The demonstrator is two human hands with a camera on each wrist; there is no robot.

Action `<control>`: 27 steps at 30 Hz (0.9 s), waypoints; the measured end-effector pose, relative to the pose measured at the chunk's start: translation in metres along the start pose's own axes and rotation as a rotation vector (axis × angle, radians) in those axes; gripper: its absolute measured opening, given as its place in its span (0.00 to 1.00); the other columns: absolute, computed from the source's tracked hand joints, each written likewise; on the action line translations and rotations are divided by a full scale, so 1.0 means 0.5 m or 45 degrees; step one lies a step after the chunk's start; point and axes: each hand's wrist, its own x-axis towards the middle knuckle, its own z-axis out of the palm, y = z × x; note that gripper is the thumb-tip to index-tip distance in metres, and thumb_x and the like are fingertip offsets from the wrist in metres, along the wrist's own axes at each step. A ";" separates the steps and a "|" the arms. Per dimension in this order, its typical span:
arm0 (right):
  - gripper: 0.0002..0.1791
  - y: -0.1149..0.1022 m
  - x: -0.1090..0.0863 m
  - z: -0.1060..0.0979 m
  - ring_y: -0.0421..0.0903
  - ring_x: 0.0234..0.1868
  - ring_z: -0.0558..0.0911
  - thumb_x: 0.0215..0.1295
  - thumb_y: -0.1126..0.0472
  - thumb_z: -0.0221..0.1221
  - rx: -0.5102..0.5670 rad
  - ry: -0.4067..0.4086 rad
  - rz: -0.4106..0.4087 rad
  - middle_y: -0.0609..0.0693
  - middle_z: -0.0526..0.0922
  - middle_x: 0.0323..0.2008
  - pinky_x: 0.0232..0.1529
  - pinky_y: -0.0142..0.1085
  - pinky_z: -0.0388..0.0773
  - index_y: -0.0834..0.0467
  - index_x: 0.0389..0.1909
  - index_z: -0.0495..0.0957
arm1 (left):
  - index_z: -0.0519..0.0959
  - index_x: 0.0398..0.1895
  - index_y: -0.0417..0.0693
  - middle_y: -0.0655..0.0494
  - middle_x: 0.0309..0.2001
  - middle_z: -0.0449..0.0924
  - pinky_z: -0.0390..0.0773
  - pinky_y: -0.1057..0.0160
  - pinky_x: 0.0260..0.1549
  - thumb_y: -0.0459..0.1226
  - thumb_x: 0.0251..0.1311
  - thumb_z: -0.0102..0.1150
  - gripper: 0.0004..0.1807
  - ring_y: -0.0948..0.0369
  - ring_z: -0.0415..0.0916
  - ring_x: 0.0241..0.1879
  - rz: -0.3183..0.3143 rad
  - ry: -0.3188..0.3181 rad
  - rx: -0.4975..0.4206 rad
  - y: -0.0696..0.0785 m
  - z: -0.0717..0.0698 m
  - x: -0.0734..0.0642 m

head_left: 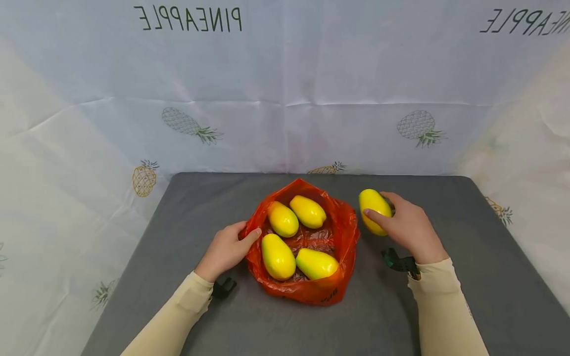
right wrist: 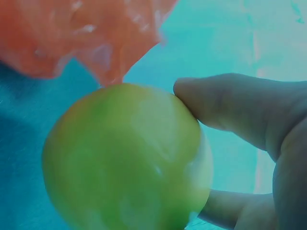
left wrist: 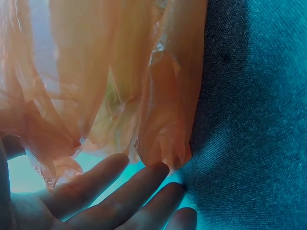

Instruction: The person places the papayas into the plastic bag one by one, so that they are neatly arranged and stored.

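Note:
A red plastic bag (head_left: 347, 232) stands open-mouthed on the table with several yellow papayas (head_left: 278, 257) inside. At its left side my left hand (head_left: 228, 249) holds the rim, thumb over the edge and fingers outside. The left wrist view has those fingers (left wrist: 139, 196) against the thin plastic (left wrist: 168, 105). To the right of the bag, my right hand (head_left: 411, 225) grips another yellow papaya (head_left: 371, 205) between thumb and fingers. In the right wrist view this papaya (right wrist: 124, 158) looks greenish, with part of the bag (right wrist: 96, 33) beyond it.
A dark grey table (head_left: 200, 198) lies under everything. White cloth (head_left: 285, 64) printed with pineapples hangs behind the table's far edge and at both sides. Dark straps (head_left: 401, 262) are on the wrists.

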 end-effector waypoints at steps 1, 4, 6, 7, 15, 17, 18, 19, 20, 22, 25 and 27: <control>0.52 -0.006 -0.003 -0.002 0.63 0.54 0.82 0.73 0.28 0.58 0.001 0.007 -0.012 0.69 0.80 0.66 0.50 0.58 0.83 0.63 0.82 0.62 | 0.84 0.51 0.51 0.54 0.27 0.78 0.76 0.60 0.27 0.52 0.77 0.62 0.16 0.57 0.75 0.24 -0.001 -0.002 0.001 0.000 0.001 0.001; 0.52 -0.023 -0.012 -0.005 0.62 0.55 0.82 0.73 0.28 0.59 0.004 0.013 -0.034 0.68 0.80 0.67 0.51 0.57 0.83 0.61 0.82 0.62 | 0.84 0.53 0.50 0.54 0.27 0.79 0.76 0.60 0.27 0.52 0.76 0.62 0.17 0.57 0.75 0.24 -0.005 -0.007 -0.004 0.001 0.002 0.003; 0.52 -0.032 -0.018 -0.008 0.62 0.55 0.82 0.72 0.28 0.60 0.002 0.017 -0.047 0.67 0.80 0.67 0.51 0.57 0.83 0.60 0.82 0.63 | 0.84 0.53 0.50 0.54 0.27 0.79 0.76 0.60 0.27 0.52 0.76 0.62 0.17 0.57 0.75 0.24 -0.006 -0.007 -0.005 0.001 0.002 0.004; 0.52 -0.036 -0.022 -0.010 0.62 0.55 0.82 0.72 0.28 0.60 -0.002 0.019 -0.052 0.67 0.80 0.67 0.51 0.57 0.83 0.60 0.82 0.63 | 0.84 0.53 0.50 0.54 0.27 0.79 0.76 0.60 0.27 0.52 0.76 0.62 0.17 0.57 0.75 0.24 -0.006 -0.008 -0.006 0.002 0.002 0.004; 0.49 -0.062 -0.058 -0.033 0.62 0.58 0.80 0.73 0.30 0.61 -0.015 0.089 -0.166 0.64 0.75 0.73 0.53 0.59 0.82 0.55 0.84 0.63 | 0.84 0.51 0.50 0.54 0.27 0.78 0.76 0.61 0.27 0.52 0.76 0.63 0.17 0.57 0.75 0.24 -0.003 -0.011 -0.013 0.005 0.002 0.001; 0.48 -0.071 -0.066 -0.035 0.62 0.59 0.80 0.73 0.30 0.62 -0.007 0.102 -0.202 0.63 0.74 0.74 0.54 0.59 0.82 0.54 0.84 0.63 | 0.84 0.51 0.50 0.54 0.27 0.79 0.76 0.61 0.27 0.52 0.76 0.63 0.17 0.57 0.75 0.24 -0.006 -0.008 -0.018 0.005 0.002 0.000; 0.48 -0.076 -0.069 -0.035 0.61 0.59 0.80 0.73 0.30 0.62 -0.003 0.106 -0.215 0.63 0.75 0.74 0.54 0.59 0.82 0.53 0.84 0.63 | 0.84 0.51 0.50 0.54 0.27 0.79 0.76 0.61 0.27 0.52 0.76 0.63 0.17 0.57 0.75 0.24 -0.007 -0.006 -0.020 0.005 0.002 0.000; 0.48 -0.081 -0.072 -0.034 0.60 0.59 0.80 0.72 0.31 0.63 0.002 0.110 -0.230 0.62 0.75 0.73 0.53 0.59 0.82 0.52 0.84 0.63 | 0.84 0.51 0.50 0.54 0.27 0.79 0.76 0.61 0.27 0.52 0.76 0.63 0.16 0.57 0.75 0.24 -0.007 -0.004 -0.023 0.005 0.002 0.000; 0.47 -0.086 -0.074 -0.032 0.60 0.58 0.81 0.72 0.31 0.63 0.004 0.112 -0.246 0.61 0.76 0.73 0.53 0.58 0.82 0.51 0.83 0.64 | 0.84 0.52 0.50 0.54 0.27 0.79 0.77 0.61 0.27 0.52 0.76 0.63 0.16 0.57 0.76 0.24 -0.008 -0.002 -0.026 0.005 0.002 0.000; 0.46 -0.095 -0.078 -0.026 0.58 0.56 0.81 0.72 0.32 0.64 0.007 0.117 -0.281 0.60 0.78 0.71 0.52 0.56 0.82 0.50 0.83 0.65 | 0.84 0.52 0.50 0.54 0.27 0.80 0.77 0.61 0.26 0.52 0.76 0.63 0.17 0.57 0.76 0.24 -0.008 0.004 -0.031 0.004 0.002 -0.001; 0.45 -0.107 -0.082 -0.013 0.56 0.53 0.82 0.72 0.33 0.65 0.001 0.123 -0.335 0.58 0.80 0.67 0.49 0.53 0.82 0.49 0.82 0.66 | 0.84 0.52 0.50 0.54 0.27 0.79 0.76 0.61 0.26 0.52 0.76 0.62 0.17 0.57 0.76 0.24 -0.002 0.010 -0.033 0.004 0.001 -0.001; 0.44 -0.115 -0.083 -0.004 0.54 0.52 0.82 0.72 0.34 0.66 -0.002 0.119 -0.361 0.57 0.81 0.66 0.49 0.52 0.82 0.48 0.82 0.67 | 0.84 0.52 0.50 0.54 0.27 0.79 0.76 0.61 0.26 0.52 0.76 0.62 0.17 0.57 0.75 0.24 0.005 0.012 -0.031 0.005 0.001 -0.001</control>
